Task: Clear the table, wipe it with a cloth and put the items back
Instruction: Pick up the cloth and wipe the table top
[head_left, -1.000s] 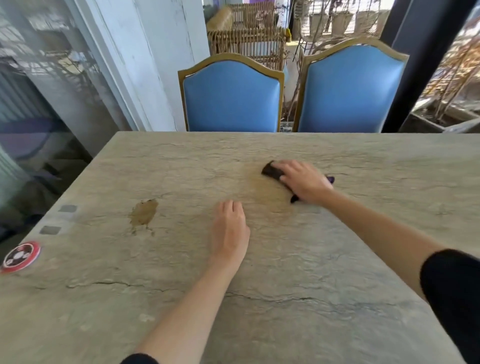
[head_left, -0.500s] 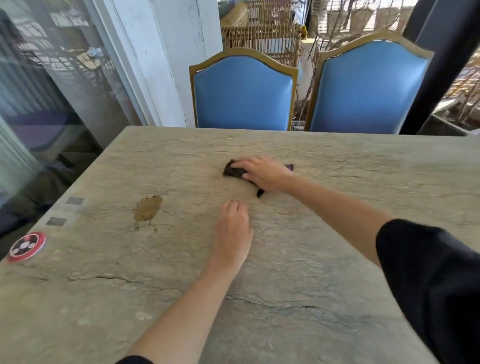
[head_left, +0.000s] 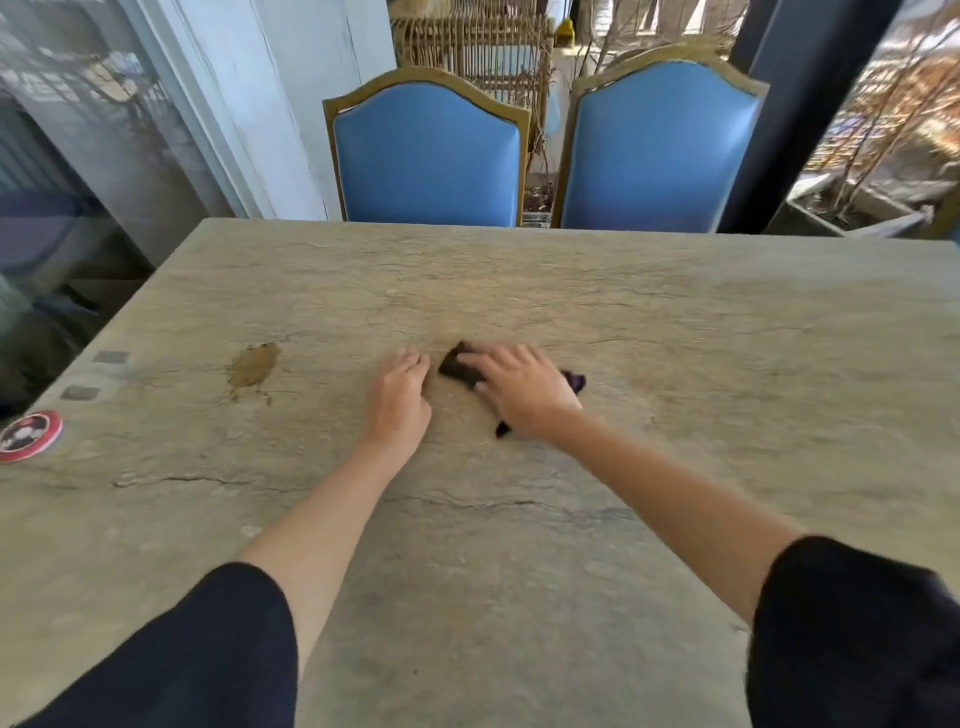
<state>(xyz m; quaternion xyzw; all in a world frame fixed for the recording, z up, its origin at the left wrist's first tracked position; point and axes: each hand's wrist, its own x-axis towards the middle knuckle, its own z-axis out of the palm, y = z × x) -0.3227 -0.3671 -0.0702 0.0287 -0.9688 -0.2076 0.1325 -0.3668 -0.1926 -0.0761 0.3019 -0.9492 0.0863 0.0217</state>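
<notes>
Wiping is the step in hand, as I judge it, because the table (head_left: 727, 332) carries no loose items.

At the far left edge lies a round sticker (head_left: 30, 435), red and black, flat on the surface, and beside it are two small grey squares (head_left: 110, 357). They look glued on, so the wipe should go over them lightly and not lift their edges. Further right is a brown patch (head_left: 253, 365) with an irregular outline. I cannot tell if it is dried dirt or a flaw in the stone. It deserves a few firm passes, and the cloth is not yet there.

The left hand (head_left: 399, 400) rests palm down on the top, fingers nearly straight, holding nothing. It steadies the body, but it stands in the way to the patch and should lift aside.

Just beside it, not touching as far as I see, is the cloth (head_left: 460, 365), dark, soft and crumpled, lying on the middle of the table. The right hand (head_left: 524, 395) presses it down with spread, flat fingers, and dark corners show on both sides of the palm. Spreading the cloth wider would cover more with each stroke.

The top looks like matte beige stone with veins and a long crack (head_left: 519, 503). Strokes along such lines should pull the dust out better.

Behind stand two chairs (head_left: 426, 156) with smooth blue backs in golden arched frames.
</notes>
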